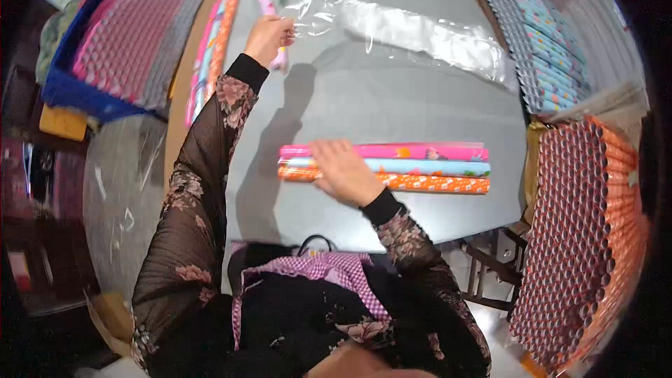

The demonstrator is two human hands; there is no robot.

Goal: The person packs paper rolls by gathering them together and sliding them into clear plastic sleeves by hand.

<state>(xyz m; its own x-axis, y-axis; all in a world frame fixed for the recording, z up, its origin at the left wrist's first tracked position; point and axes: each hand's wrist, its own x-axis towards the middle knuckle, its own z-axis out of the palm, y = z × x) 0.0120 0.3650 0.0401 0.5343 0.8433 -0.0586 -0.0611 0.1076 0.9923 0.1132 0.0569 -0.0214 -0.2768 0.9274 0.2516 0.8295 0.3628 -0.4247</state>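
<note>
Your left hand (271,38): fingers bent at left end of clear plastic (427,35); can't tell how far closed or whether gripping. Your right hand (343,170): fingers outstretched, laid across pink roll (427,151), blue roll (420,166), orange roll (434,183), near their left ends. Rolls lie side by side on desk (420,108), nearer you than plastic.

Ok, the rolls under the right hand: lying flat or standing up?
Lying flat, side by side: the pink, blue and orange rolls show their lengths along the grey table, the right hand across them.
</note>
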